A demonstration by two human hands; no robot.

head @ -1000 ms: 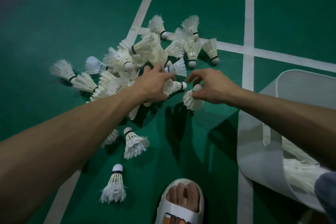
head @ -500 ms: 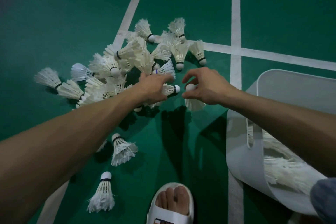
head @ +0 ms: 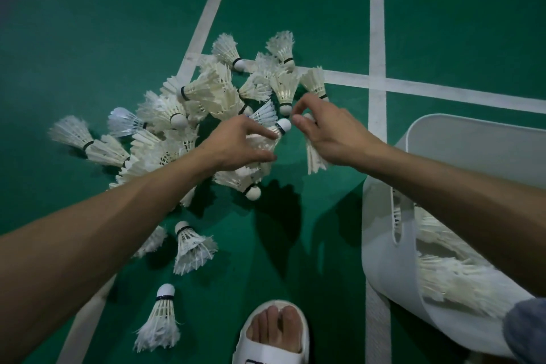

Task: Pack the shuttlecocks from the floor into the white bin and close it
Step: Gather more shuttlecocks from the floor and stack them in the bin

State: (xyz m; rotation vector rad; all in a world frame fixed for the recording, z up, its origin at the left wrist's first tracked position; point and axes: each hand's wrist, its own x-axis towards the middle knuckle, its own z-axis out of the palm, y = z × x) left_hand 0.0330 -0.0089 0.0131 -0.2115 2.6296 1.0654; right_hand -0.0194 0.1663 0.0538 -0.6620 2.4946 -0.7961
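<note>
The left hand (head: 236, 146) curls round a shuttlecock (head: 283, 125) at the near side of the pile (head: 206, 89) on the green floor (head: 88, 23). The right hand (head: 334, 134) pinches a second shuttlecock (head: 316, 158), and its round tip is mostly hidden. The white bin (head: 384, 230) is cut off at the right. The right arm (head: 461, 195) half hides the shuttlecocks inside (head: 458, 281).

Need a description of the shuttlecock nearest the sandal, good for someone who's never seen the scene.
Find the white sandal at the bottom edge of the green floor. To its left, by the slanted white court line, lies a lone shuttlecock, its dark-banded cork pointing toward the pile. Unlike the others it touches no other shuttlecock and sits lowest in the view.
</note>
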